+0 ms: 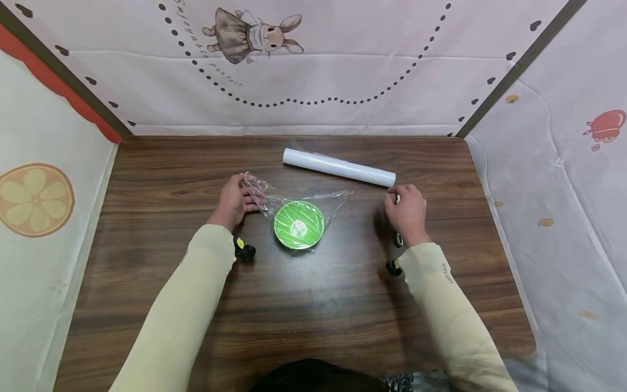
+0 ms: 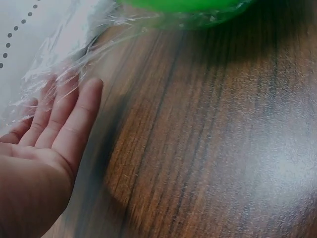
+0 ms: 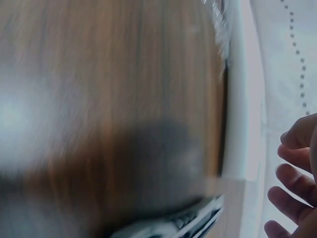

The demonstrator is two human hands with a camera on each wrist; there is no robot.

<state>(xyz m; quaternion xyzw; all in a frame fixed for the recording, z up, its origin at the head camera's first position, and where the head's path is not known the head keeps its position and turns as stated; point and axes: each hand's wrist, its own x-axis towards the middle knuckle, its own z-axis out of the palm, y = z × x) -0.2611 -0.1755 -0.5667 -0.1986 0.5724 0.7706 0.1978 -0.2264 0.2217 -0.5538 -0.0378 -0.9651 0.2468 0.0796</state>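
A round green bowl [image 1: 307, 214] has clear cling film [image 1: 337, 201] stretched over it, with loose film trailing to both sides. My left hand [image 1: 232, 202] is left of the bowl, its fingers extended at the bunched edge of the film. In the left wrist view, film strands [image 2: 74, 49] cross the fingertips of that hand [image 2: 47, 144]. My right hand [image 1: 409, 211] hovers right of the bowl with loosely bent fingers, nothing visible between them in the right wrist view. Beneath it lies a slim black-and-white object [image 3: 173, 225], mostly covered by the hand in the head view.
A white roll of film [image 1: 338, 167] lies slantwise behind the bowl, its right end close to my right hand. The brown wooden table [image 1: 313, 305] is bordered by printed cloth walls [image 1: 313, 117] at the back and both sides.
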